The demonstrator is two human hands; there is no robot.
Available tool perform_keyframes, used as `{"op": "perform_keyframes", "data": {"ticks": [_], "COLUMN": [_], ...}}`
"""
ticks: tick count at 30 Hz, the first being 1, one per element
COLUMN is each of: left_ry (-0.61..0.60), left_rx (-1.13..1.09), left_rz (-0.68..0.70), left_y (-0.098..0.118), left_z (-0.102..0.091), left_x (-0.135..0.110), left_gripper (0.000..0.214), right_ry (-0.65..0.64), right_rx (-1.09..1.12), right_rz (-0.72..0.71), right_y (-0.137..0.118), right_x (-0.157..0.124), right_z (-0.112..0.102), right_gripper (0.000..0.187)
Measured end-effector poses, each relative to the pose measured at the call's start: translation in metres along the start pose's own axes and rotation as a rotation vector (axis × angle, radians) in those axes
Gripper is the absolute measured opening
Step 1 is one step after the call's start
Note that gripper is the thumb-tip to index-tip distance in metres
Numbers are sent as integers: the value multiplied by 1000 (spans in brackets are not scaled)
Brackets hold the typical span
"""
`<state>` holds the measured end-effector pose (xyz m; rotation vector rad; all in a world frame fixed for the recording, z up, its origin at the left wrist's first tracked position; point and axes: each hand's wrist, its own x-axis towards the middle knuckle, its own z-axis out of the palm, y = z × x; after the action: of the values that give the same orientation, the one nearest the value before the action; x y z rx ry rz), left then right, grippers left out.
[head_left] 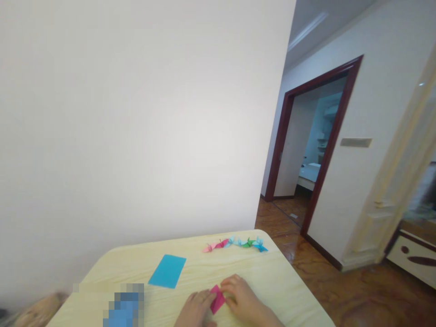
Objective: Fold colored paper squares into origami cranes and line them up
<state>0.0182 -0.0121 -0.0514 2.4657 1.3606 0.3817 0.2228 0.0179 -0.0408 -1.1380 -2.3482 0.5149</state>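
A small piece of deep pink folded origami paper (217,300) lies between my two hands near the front of the table. My left hand (195,309) grips its left edge with bent fingers. From the other side, the thumb and fingers of my right hand (243,299) close on the right edge. The paper looks diamond-shaped, and its finer folds are too small to make out. Left of my hands rests a flat blue sheet of paper (168,271). Beyond them, several small folded paper cranes (248,243) in pink, red, light blue, green and blue stand in a row.
The pale wood-grain table (136,259) has rounded corners and meets a white wall (136,136) at the back. At its left front is a pixelated blue patch (124,309). A dark red door frame (327,181) and a drawer cabinet (413,259) stand to the right.
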Motion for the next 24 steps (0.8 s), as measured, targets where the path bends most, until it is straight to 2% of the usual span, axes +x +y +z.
{"op": "perform_keyframes", "data": {"ticks": [3, 8, 20, 22, 24], "left_ry": [26, 74, 168, 192, 233], "left_rx": [-16, -67, -220, -238, -255], "left_rz": [-27, -80, -205, -204, -209], "left_y": [3, 6, 14, 18, 21], "left_z": [0, 2, 7, 3, -4], "left_x": [6, 11, 11, 12, 12], "left_gripper": [62, 59, 57, 49, 28], "right_ry": [8, -64, 30, 38, 58], "right_rx": [-48, -115, -155, -153, -114], "right_rz": [43, 49, 111, 120, 114], "right_y": [1, 3, -6, -7, -9], "right_x": [0, 10, 12, 13, 13], "right_z": [4, 10, 7, 5, 1], "right_gripper": [35, 21, 13, 14, 15]}}
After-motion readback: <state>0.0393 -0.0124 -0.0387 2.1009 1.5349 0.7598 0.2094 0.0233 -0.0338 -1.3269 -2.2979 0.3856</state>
